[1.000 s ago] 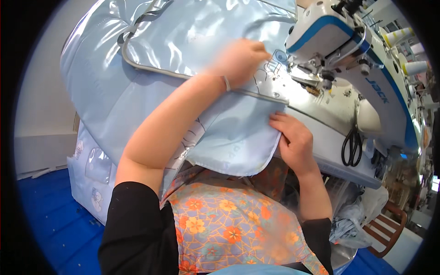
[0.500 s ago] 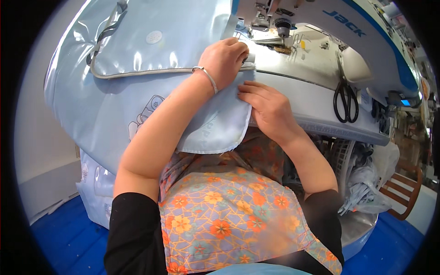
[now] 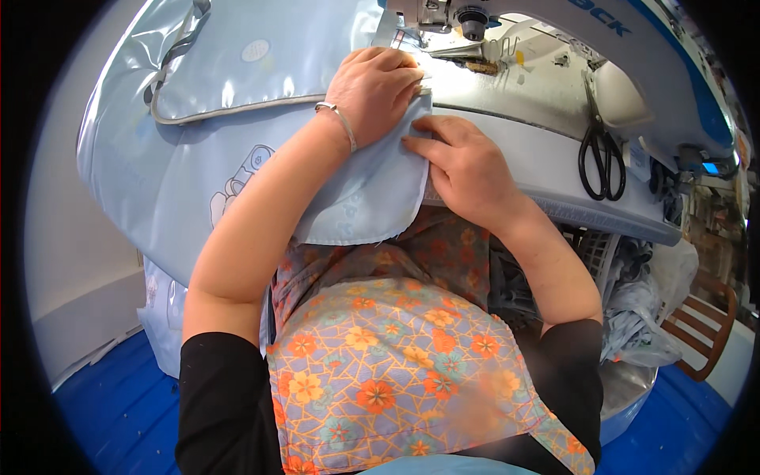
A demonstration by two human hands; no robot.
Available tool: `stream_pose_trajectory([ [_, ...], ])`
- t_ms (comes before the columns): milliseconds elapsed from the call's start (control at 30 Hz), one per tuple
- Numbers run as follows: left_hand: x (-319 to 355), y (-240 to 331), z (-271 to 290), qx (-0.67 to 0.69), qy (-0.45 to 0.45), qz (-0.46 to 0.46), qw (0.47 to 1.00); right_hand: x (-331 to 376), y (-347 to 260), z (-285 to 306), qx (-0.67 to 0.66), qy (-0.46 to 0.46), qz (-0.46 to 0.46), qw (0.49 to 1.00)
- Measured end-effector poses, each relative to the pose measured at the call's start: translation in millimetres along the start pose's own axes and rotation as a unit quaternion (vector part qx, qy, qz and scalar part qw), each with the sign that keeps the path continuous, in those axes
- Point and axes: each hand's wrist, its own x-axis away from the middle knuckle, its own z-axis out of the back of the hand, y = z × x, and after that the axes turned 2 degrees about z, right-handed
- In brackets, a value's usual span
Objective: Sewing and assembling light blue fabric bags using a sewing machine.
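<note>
A large sheet of glossy pale-blue fabric (image 3: 324, 186) with a printed drawing and grey piped edging (image 3: 229, 111) spreads over the sewing machine table. My left hand (image 3: 372, 91), with a bracelet at its wrist, is closed on the fabric's piped edge just in front of the sewing machine (image 3: 522, 16). Its fingertips are partly hidden. Beside it, my right hand (image 3: 471, 166) pinches the fabric's right border between thumb and finger. The fabric's lower corner hangs over the table's front edge, above a flowered apron (image 3: 396, 356).
Black-handled scissors (image 3: 602, 162) lie on the table to the right. A metal binding guide (image 3: 455, 52) sits near the machine's needle area. Below the table on the right are a white basket (image 3: 598, 249), a clear plastic bag (image 3: 645, 317) and a wooden chair (image 3: 701, 328).
The view has shifted slightly, so the machine and fabric sit higher in it. My right hand's fingers have drawn in from lying straighter to a pinch at the fabric border. My left hand keeps its grip.
</note>
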Motion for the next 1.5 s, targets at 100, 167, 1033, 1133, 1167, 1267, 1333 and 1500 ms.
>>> stream_pose_trajectory([
  [100, 2.7, -1.7, 3.1, 0.017, 0.007, -0.018, 1.0, -0.7, 2.3, 2.9, -0.016, 0.002, 0.016, 1.0],
  [167, 2.5, -3.4, 4.6, 0.017, 0.004, -0.034, 0.999, -1.5, 7.1, 4.8, -0.018, 0.004, 0.026, 0.999],
  [1033, 1.3, -7.3, 6.2, -0.042, -0.053, -0.042, 0.997, -33.8, 40.3, 3.9, 0.104, 0.049, 0.026, 0.993],
  [1133, 2.9, -0.8, 4.8, -0.047, -0.054, -0.041, 0.997, -35.4, 42.9, 0.3, 0.108, 0.077, 0.023, 0.991],
  [1167, 3.6, 2.1, 4.7, -0.059, -0.052, -0.036, 0.996, -36.2, 44.3, -1.4, 0.112, 0.115, 0.028, 0.987],
  [1267, 7.4, 5.2, 5.3, -0.047, -0.04, -0.041, 0.997, -34.8, 48.6, -4.5, 0.112, 0.078, 0.046, 0.99],
  [1333, 9.4, 2.3, 3.0, -0.028, -0.025, -0.047, 0.998, -35.0, 50.8, -4.6, 0.119, 0.065, 0.049, 0.99],
  [1500, 3.1, -3.8, 3.2, -0.021, -0.015, -0.057, 0.998, -40.0, 54.1, 0.9, 0.12, 0.035, 0.051, 0.991],
])
